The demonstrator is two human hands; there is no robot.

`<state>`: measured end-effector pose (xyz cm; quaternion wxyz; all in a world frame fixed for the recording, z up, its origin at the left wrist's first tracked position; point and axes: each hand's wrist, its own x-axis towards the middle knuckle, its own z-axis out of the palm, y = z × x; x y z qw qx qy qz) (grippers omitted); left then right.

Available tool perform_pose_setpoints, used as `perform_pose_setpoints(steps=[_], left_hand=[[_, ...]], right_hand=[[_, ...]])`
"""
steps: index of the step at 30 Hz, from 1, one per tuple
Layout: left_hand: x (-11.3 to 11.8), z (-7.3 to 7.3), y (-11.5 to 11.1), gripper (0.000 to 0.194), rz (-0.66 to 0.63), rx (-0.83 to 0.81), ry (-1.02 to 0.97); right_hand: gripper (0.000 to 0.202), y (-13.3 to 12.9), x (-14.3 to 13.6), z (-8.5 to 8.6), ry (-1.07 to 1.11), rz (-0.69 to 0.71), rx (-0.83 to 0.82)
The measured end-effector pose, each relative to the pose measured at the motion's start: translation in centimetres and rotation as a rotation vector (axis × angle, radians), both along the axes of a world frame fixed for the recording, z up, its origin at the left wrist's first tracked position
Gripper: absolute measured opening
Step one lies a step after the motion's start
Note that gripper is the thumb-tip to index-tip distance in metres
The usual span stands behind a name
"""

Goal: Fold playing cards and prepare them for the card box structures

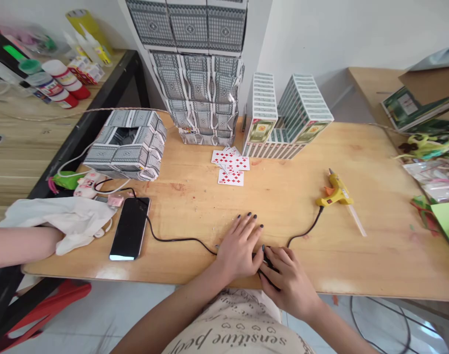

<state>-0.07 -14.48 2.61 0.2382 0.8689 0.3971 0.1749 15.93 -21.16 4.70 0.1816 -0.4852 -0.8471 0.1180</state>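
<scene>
My left hand [239,250] lies flat near the table's front edge, fingers stretched out, its thumb close to my right hand. My right hand [291,279] is curled over a bunched black cable [269,268], partly hidden under the palm. From this bundle the cable runs right to a yellow glue gun [335,194] with a clear glue stick in its back, lying on its side. Leftward it passes a black-screened phone [129,228]. Beyond my hands, several loose playing cards [232,164] with red diamonds lie overlapped.
A tall tower of card-covered blocks [195,73] stands behind the cards. Left of it is a card-covered box [130,145] with a square hole; right, a stack of card boxes [283,123]. Another person's arm [21,246] rests by a white cloth [73,221]. Bottles [62,81] stand far left.
</scene>
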Motion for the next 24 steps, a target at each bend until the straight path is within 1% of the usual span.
perform_pose_setpoints(steps=[6, 8, 10, 12, 15, 19, 22, 23, 24], left_hand=[[0.2, -0.5, -0.4, 0.046, 0.001, 0.045, -0.023], [0.2, -0.8, -0.3, 0.042, 0.014, 0.05, -0.038], [0.3, -1.0, 0.1, 0.036, 0.034, 0.044, -0.054], [0.3, -1.1, 0.4, 0.034, 0.039, 0.046, -0.071], [0.4, -1.1, 0.5, 0.035, 0.018, 0.069, -0.076], [-0.1, -0.7, -0.1, 0.035, -0.016, 0.066, -0.074], [-2.3, -0.4, -0.1, 0.034, -0.055, 0.059, -0.113], [-3.3, -0.4, 0.1, 0.035, -0.035, 0.062, -0.126], [-4.5, -0.5, 0.3, 0.036, 0.015, 0.067, -0.13]], right_hand=[[0.019, -1.0, -0.4, -1.2, 0.016, -0.03, 0.063], [0.02, -1.1, -1.0, -1.7, 0.01, -0.078, 0.08], [0.02, -0.9, -1.7, -2.1, 0.011, -0.154, 0.095], [0.02, -0.4, -2.1, -2.3, 0.016, -0.187, 0.1], [0.019, 0.5, -1.6, -1.9, 0.022, -0.13, 0.075], [0.024, 1.4, 0.5, -0.5, -0.002, -0.006, 0.015], [0.025, 1.8, 1.8, 0.4, -0.034, 0.085, -0.036], [0.025, 1.9, 2.1, 0.6, -0.04, 0.104, -0.049], [0.026, 1.9, 2.4, 0.7, -0.045, 0.12, -0.059]])
